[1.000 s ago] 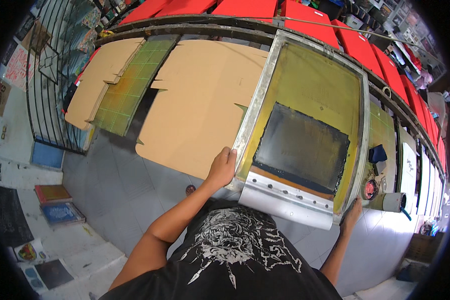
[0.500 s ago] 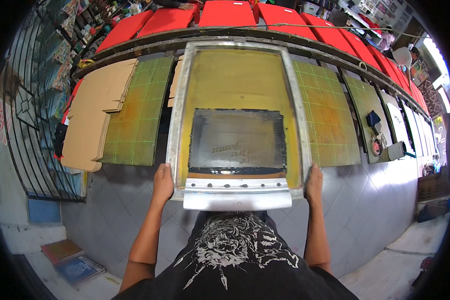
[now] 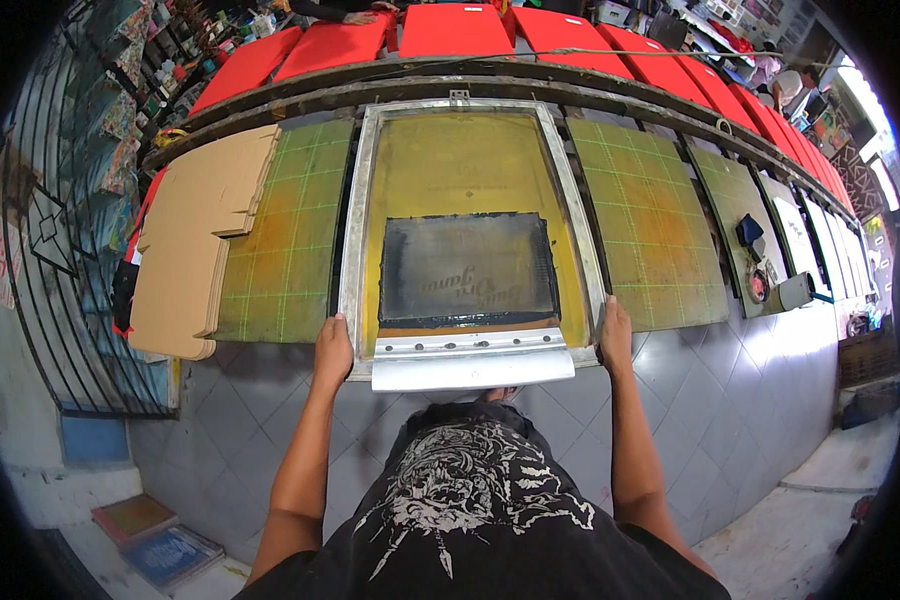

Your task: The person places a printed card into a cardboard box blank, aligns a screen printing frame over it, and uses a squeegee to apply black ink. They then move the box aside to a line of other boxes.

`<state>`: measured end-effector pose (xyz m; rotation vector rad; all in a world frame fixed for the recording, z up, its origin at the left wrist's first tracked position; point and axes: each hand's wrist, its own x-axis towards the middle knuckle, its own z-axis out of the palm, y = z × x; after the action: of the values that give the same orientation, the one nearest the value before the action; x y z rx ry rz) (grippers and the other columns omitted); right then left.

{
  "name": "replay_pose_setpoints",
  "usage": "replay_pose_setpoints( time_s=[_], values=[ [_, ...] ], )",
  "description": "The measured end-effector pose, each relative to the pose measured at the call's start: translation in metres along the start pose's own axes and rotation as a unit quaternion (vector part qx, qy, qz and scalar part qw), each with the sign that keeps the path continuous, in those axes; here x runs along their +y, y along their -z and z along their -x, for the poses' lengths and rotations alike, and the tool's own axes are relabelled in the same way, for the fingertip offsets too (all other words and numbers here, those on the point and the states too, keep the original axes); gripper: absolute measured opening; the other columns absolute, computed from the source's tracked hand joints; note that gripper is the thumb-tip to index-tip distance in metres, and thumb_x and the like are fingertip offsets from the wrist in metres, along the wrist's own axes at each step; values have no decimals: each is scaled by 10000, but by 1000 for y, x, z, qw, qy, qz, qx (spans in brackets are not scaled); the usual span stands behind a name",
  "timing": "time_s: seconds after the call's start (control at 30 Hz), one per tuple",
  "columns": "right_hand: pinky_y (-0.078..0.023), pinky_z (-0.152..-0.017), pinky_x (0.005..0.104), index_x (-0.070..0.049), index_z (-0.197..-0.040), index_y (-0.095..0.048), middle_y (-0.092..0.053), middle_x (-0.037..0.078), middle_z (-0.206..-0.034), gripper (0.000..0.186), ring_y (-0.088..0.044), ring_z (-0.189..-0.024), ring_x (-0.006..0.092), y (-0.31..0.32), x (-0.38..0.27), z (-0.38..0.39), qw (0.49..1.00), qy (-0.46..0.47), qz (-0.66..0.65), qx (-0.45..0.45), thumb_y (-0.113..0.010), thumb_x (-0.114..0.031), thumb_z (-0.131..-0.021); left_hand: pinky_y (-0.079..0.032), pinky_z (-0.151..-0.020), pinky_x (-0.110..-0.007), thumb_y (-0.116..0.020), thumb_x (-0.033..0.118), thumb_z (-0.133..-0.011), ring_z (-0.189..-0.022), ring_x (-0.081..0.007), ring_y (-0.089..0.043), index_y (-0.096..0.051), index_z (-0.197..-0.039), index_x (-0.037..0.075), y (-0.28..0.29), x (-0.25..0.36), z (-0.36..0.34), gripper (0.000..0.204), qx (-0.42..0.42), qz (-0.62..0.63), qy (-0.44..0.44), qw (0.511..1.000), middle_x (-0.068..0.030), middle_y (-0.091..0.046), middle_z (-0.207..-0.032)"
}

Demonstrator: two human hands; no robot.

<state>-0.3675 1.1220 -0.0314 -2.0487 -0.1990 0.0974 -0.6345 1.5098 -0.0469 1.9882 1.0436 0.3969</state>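
Observation:
An aluminum-framed yellow screen [image 3: 450, 160] sits centered in front of me, with a dark grey stenciled area [image 3: 465, 265] on its lower part and a bolted metal bar [image 3: 470, 370] along the near edge. My left hand [image 3: 334, 350] is closed on the frame's lower left side. My right hand [image 3: 615, 338] is closed on its lower right side. Beside the frame lie green gridded boards [image 3: 648, 225], [image 3: 290, 230], and a stack of tan cardboard pieces [image 3: 170, 280] rests at the left.
Dark rails [image 3: 620, 84] run behind the boards, with red covered boards [image 3: 455, 28] beyond. Small tools and a dish [image 3: 758, 285] lie at right. A black metal railing [image 3: 60, 300] stands left, flat frames [image 3: 170, 550] lie below. Another person's hand [image 3: 360, 18] shows at the back.
The screen has moved from angled at the right to straight and centered, then farther forward between the green boards, both hands moving with it. The tan board formerly in the middle is out of sight.

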Motion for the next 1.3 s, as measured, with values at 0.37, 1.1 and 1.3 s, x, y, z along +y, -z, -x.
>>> replay_pose_setpoints(
  time_s=[0.37,1.1,1.3],
  values=[
    [-423,-740,317,58,-931,-586,-571,83,-810,451,-494,-767,159,-5,9,-15,999,-15,-35,-30,-351,-319,-1011,-409,-859,-456,-325,344,-985,-989,-466,-543,-562,-1015,-102,-9,-5,-20,506,15,-2,-11,1000,-323,-586,-1015],
    [-430,-873,319,49,-1142,-576,-638,136,-1017,456,-579,-947,209,-25,35,-16,999,12,-40,0,-355,-327,-1009,-411,-849,-499,-348,333,-979,-986,-514,-518,-525,-1019,-105,-31,-31,-32,474,-6,-68,-3,998,-365,-560,-1026],
    [-419,-887,314,50,-1151,-568,-625,148,-1041,472,-565,-960,207,-25,26,-16,999,-19,-21,-19,-358,-347,-1007,-393,-924,-450,-363,338,-980,-1071,-461,-514,-486,-1146,-92,-33,-40,-36,477,-33,27,15,999,-323,-553,-1122]
  ],
)
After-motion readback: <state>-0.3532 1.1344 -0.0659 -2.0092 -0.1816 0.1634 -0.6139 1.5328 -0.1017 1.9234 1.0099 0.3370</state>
